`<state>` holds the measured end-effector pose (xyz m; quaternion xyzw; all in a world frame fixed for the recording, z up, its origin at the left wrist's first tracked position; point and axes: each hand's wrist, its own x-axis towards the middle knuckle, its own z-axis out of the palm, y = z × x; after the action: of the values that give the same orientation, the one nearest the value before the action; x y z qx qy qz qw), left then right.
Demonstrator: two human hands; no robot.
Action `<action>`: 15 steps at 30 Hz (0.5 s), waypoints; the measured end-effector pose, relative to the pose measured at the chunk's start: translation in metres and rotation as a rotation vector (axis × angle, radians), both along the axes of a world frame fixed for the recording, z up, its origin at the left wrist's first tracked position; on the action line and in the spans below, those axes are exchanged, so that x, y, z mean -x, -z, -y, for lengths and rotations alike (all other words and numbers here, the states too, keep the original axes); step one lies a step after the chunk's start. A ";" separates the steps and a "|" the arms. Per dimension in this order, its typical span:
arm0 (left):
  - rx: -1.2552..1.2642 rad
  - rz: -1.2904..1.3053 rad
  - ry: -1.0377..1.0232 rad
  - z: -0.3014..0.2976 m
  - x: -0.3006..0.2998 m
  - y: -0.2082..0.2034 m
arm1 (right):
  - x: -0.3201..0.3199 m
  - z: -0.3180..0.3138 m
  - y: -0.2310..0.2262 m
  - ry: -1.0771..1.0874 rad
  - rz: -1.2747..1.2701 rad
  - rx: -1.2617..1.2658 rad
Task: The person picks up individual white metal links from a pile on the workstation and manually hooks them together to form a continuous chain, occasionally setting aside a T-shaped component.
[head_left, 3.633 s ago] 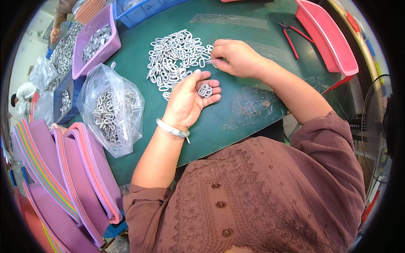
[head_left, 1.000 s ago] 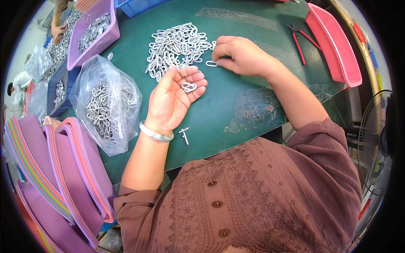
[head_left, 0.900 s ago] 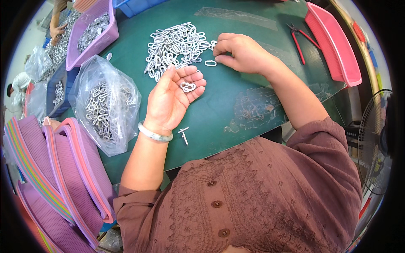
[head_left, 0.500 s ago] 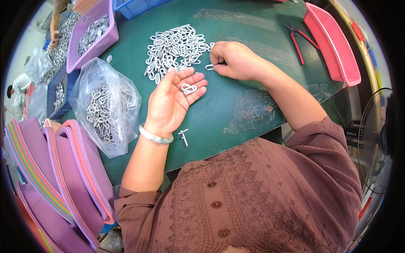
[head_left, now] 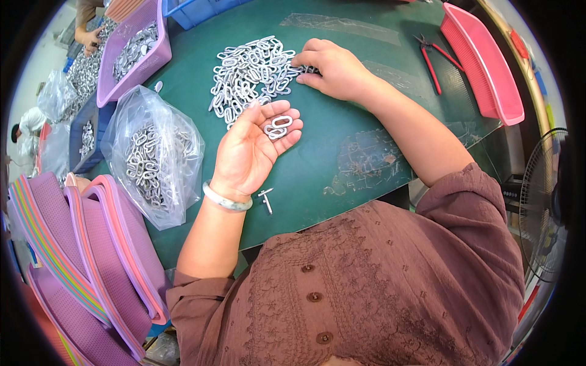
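Note:
My left hand [head_left: 244,149] is palm up and lightly cupped, a pale bangle on its wrist. A few oval metal links [head_left: 279,124] rest on its fingers. My right hand [head_left: 332,68] is at the right edge of a heap of similar links [head_left: 253,70] on the green table. Its thumb and fingers curve around several links [head_left: 308,71] there; its palm hides part of them. Between my left wrist and the table's near edge lie small metal pins [head_left: 266,200].
A clear plastic bag of links [head_left: 152,158] stands left of my left hand. Purple baskets [head_left: 91,244] are stacked at lower left; another [head_left: 162,52] holds metal pieces. Red-handled pliers [head_left: 434,70] and a pink basket [head_left: 482,67] are at right. Another person's hand [head_left: 90,38] shows at upper left.
My right hand has moved up slightly and spread its fingers over links at the heap's edge. The single link beside its fingertips is gone from there. The links on my left hand lie differently.

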<state>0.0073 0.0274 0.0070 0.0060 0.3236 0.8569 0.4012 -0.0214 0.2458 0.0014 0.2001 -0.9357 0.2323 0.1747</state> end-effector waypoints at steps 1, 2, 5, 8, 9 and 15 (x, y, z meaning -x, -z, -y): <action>0.002 -0.003 0.010 0.001 0.001 0.001 | 0.000 0.001 0.000 0.004 0.039 -0.023; 0.009 -0.006 0.006 0.001 0.001 0.001 | -0.001 0.001 0.000 -0.005 0.063 -0.018; 0.035 -0.017 -0.007 0.001 0.000 0.001 | -0.002 0.000 -0.001 -0.022 0.112 -0.009; 0.068 -0.032 -0.019 0.001 0.000 0.001 | -0.007 0.001 -0.002 -0.039 0.086 0.028; 0.078 -0.035 -0.021 0.002 0.000 0.002 | -0.010 0.002 -0.002 -0.059 0.062 0.063; 0.140 0.004 -0.025 0.003 -0.002 -0.003 | -0.025 0.024 -0.015 -0.388 -0.155 0.227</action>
<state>0.0090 0.0240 0.0098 -0.0279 0.3821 0.8372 0.3903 0.0036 0.2223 0.0161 0.3728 -0.8313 0.3490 0.2195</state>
